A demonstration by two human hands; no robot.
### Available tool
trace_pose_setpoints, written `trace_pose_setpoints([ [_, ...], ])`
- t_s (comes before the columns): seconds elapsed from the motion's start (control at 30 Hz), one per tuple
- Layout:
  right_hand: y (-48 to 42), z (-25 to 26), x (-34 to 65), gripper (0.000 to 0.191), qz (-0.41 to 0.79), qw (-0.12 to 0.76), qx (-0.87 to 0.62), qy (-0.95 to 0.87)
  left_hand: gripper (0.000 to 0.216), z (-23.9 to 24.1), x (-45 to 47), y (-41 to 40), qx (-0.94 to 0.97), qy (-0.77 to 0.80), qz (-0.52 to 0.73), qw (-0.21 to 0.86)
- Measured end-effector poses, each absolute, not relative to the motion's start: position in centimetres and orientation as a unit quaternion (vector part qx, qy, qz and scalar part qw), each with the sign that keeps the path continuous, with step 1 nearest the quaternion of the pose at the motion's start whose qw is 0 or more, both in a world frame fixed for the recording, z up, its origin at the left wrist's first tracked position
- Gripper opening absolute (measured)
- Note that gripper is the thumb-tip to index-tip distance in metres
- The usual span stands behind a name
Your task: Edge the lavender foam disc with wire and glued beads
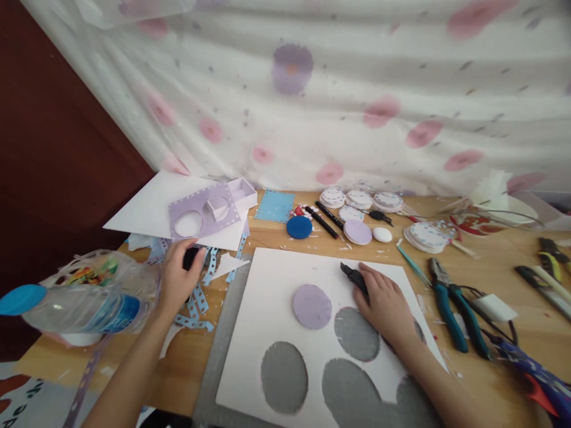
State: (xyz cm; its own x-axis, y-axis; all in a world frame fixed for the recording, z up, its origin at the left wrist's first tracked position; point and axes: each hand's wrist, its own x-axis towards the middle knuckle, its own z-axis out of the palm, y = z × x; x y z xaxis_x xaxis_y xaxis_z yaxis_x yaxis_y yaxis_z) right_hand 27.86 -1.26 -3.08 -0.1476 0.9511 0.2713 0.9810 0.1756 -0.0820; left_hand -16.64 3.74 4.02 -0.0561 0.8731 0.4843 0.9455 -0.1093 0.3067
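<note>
In my right hand (387, 306) is a black craft knife (354, 277), its blade pointing up and to the left. That hand rests on a white foam sheet (238, 356) with several round holes cut through it. On the sheet, left of the knife, lies a lilac disc (312, 307). My left hand (176, 276) is curled around a small black object (191, 258) whose kind I cannot make out. It hovers near the lilac dotted card (203, 229) with round cut-outs, over blue paper scraps (209, 267).
A grey cutting mat (213, 368) lies under the sheet. A water bottle (84, 309) lies at left. Behind are stacked white discs (426, 236), a blue disc (299, 227) and black markers (322, 222). Pliers (450, 303) and a purple tool (530, 368) lie right.
</note>
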Motion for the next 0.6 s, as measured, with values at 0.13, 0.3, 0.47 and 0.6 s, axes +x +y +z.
trace_pose_setpoints([
  [0.13,-1.1,-3.2,28.0,0.031,-0.061,0.125,-0.636,-0.759,0.061,2.1,-19.0,3.1,-0.566,-0.800,-0.178,0.089],
  [0.3,-1.0,-3.3,28.1,0.032,-0.062,0.118,-0.637,-0.759,0.069,0.8,-19.5,3.7,-0.540,-0.831,-0.100,0.087],
  [0.47,-1.1,-3.2,28.0,0.032,-0.063,0.111,-0.641,-0.757,0.074,1.1,-19.2,4.4,-0.522,-0.846,-0.074,0.081],
  [0.6,-1.1,-3.2,28.0,0.031,-0.066,0.111,-0.642,-0.756,0.076,1.1,-19.4,4.5,-0.533,-0.839,-0.075,0.083],
])
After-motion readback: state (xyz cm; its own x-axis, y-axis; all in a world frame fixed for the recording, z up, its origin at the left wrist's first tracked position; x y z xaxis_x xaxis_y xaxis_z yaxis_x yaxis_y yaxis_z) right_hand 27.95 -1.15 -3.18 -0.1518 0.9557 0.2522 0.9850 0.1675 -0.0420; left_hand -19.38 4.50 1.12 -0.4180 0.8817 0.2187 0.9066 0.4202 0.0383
